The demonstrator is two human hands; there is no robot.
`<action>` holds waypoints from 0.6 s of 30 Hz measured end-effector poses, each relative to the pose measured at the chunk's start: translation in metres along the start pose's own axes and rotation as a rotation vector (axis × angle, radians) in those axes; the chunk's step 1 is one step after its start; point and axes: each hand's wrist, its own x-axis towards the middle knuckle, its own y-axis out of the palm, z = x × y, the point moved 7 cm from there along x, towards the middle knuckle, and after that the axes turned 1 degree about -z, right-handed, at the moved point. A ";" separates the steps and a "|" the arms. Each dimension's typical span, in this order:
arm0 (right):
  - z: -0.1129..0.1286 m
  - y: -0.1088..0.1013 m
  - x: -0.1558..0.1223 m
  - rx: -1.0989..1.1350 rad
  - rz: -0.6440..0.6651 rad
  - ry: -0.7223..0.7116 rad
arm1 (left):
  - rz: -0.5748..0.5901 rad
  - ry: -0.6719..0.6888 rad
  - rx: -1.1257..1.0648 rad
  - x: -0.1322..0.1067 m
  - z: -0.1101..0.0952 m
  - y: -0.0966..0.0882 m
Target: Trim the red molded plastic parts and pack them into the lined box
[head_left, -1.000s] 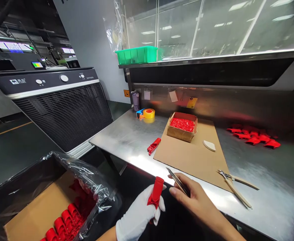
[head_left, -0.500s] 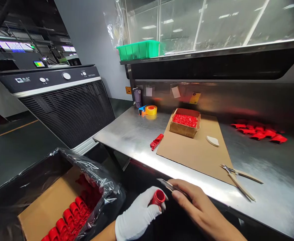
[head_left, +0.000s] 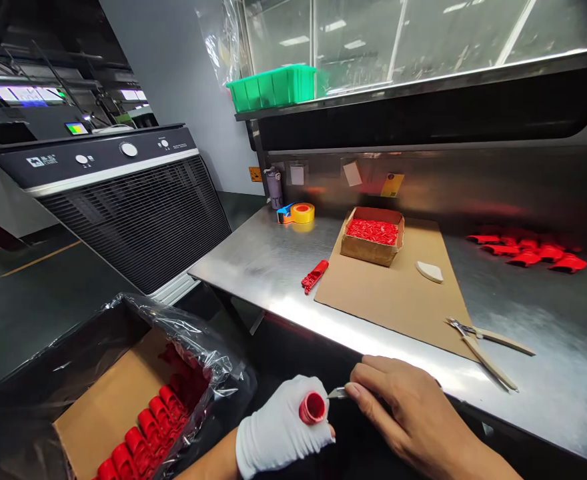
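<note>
My left hand [head_left: 281,433], in a white glove, is closed around a red plastic tube part [head_left: 312,407] whose round open end faces me. My bare right hand [head_left: 403,413] pinches a thin metal blade [head_left: 337,393], and its tip touches the rim of the red part. Both hands are below the front edge of the steel workbench [head_left: 273,260], just in front of me.
A plastic-lined carton of red parts [head_left: 143,427] sits low at the left. On the bench lie a cardboard sheet [head_left: 398,293], a small box of red bits [head_left: 372,235], one loose red part [head_left: 314,276], nippers [head_left: 483,343], tape [head_left: 301,213], and more red parts [head_left: 528,250] at right.
My left hand turned the red part from upright to end-on and lowered it. My right hand brought the blade down until its tip met the part's rim.
</note>
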 end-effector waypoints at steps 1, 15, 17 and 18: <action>0.001 0.000 0.001 -0.013 0.002 -0.011 | 0.013 0.032 0.025 0.000 -0.001 0.001; 0.010 -0.002 0.004 -0.132 -0.041 -0.125 | 0.114 0.209 0.065 -0.003 0.000 0.008; 0.011 -0.003 0.004 -0.150 -0.059 -0.136 | 0.120 0.214 0.061 -0.003 -0.001 0.008; 0.011 -0.003 0.005 -0.156 -0.066 -0.145 | 0.123 0.212 0.058 -0.003 -0.002 0.008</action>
